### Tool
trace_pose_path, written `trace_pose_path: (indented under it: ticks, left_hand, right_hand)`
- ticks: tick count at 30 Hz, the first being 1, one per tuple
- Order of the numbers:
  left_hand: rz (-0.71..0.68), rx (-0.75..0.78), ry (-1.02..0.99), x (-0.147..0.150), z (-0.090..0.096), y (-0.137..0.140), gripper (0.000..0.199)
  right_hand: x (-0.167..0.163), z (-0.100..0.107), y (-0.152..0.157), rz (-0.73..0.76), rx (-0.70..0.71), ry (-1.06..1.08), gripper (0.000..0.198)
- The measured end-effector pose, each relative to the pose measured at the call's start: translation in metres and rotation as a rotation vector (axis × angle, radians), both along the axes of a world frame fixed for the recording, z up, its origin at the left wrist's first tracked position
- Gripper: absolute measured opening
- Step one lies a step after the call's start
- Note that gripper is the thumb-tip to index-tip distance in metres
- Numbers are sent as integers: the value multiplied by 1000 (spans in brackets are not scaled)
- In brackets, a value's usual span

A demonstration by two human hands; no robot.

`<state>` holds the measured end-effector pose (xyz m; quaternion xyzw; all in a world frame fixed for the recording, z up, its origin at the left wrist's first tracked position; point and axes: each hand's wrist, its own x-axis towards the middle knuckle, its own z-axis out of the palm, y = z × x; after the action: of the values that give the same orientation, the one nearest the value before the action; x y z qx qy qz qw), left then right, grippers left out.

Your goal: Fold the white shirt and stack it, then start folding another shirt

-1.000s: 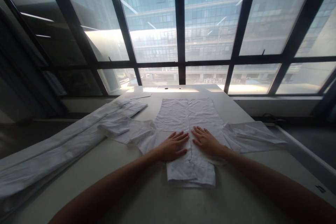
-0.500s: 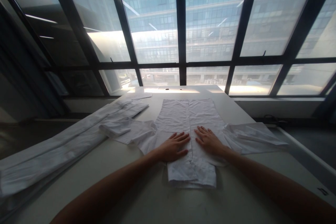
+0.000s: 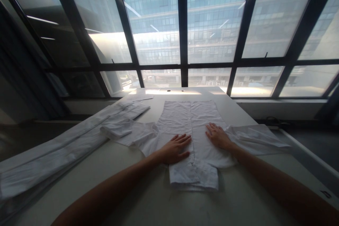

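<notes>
A white shirt (image 3: 174, 116) lies spread flat on a white table (image 3: 148, 201), its collar end toward me and its sleeves out to both sides. A seam or front edge runs down its middle, and wrinkles show across the far part. My left hand (image 3: 176, 148) rests flat on the left half of the shirt, fingers stretched toward the middle line. On the right half, near the right sleeve, my right hand (image 3: 218, 136) lies palm down with its fingers extended. Neither hand grips the cloth.
Folded white garments (image 3: 66, 148) lie in a long pile along the table's left side. Large dark-framed windows (image 3: 182, 65) stand beyond the far edge. A dark curtain (image 3: 29, 74) hangs at the left. A small dark object (image 3: 325, 194) sits near the right edge.
My right hand has slid outward to the right and slightly away from me over the shirt. My left hand has stayed in place.
</notes>
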<state>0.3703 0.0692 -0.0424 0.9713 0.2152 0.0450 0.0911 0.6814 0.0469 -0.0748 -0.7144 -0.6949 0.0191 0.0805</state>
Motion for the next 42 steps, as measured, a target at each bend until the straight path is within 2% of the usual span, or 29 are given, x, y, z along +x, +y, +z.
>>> trace_pose_path:
  ticks: [7,14,17,26,33,42]
  left_hand:
    - [64,9,35,-11,-8,25,67]
    - [314,37,83,-39,-3,65,59]
    - [379,49,63,-45,-4,74,58]
    - [381,55,66,-35,0,58,58]
    - [376,47,88,-36,2,56,60]
    - [370,78,74,-44,-5,33,59]
  right_hand:
    - [0,-1,0,3,4,2,62]
    - [-2,4,-3,4,-8,30,63]
    - [-3,5,-4,3,-15,36,63]
    - [-2,4,-4,9,1,23,62]
    - [-5,6,-6,2,-2,35,61]
    - [-5,-2,-32,7,-20,46,61]
